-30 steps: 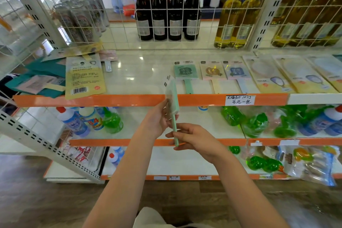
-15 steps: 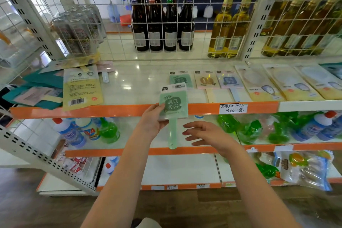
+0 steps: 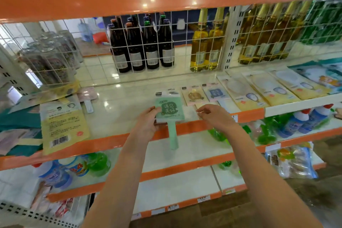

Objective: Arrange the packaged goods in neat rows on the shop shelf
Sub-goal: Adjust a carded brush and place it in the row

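Two hands at shelf (image 3: 114,109) edge: left hand (image 3: 148,124) pinches green mirror pack (image 3: 169,110); right hand (image 3: 212,114) at 3 o'clock, fingers loosely curled, holding nothing.

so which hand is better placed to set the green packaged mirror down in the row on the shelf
Left. The left hand already grips the green packaged mirror by its left edge, over the shelf front beside the row of small packs. The right hand holds nothing and hovers right of it, free to steady.
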`<state>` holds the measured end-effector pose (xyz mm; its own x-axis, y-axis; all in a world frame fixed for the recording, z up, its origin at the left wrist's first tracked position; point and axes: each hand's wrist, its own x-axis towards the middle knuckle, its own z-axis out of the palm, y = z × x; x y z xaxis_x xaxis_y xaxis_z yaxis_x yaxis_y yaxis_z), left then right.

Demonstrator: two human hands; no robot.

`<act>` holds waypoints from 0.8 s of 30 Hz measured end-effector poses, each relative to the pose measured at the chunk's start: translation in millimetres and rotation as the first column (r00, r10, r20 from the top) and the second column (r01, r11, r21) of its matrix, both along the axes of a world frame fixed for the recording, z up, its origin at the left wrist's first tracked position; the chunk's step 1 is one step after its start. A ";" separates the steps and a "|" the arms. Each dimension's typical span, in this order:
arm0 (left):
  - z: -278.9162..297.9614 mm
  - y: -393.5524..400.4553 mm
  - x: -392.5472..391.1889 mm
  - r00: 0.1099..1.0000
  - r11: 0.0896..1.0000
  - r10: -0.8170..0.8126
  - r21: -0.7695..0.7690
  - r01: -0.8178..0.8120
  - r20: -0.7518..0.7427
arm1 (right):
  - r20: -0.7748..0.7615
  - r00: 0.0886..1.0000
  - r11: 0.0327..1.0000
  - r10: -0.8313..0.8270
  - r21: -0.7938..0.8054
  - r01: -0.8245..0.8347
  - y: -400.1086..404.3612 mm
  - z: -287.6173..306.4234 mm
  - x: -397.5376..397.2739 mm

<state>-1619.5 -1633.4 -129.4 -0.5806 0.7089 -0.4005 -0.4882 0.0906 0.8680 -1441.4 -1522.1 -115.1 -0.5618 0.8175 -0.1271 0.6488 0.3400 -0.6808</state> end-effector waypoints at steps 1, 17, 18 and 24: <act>2.6 3.0 -2.6 1.000 1.000 -0.009 -0.001 0.009 0.009 | 0.007 1.000 1.000 -0.005 0.010 0.005 2.1 2.3 -1.4; 4.3 41.5 -30.9 0.995 0.996 -0.084 -0.021 0.086 0.062 | 0.042 0.997 0.997 -0.065 0.047 0.063 19.3 9.3 -19.8; 4.3 45.0 -29.8 0.994 0.996 -0.089 -0.020 0.090 0.059 | 0.038 0.997 0.997 -0.068 0.046 0.066 23.7 12.5 -18.9; 4.8 70.6 -14.5 0.997 0.997 -0.067 -0.032 0.069 0.043 | 0.053 0.998 0.998 -0.032 0.065 0.029 56.8 18.4 -5.5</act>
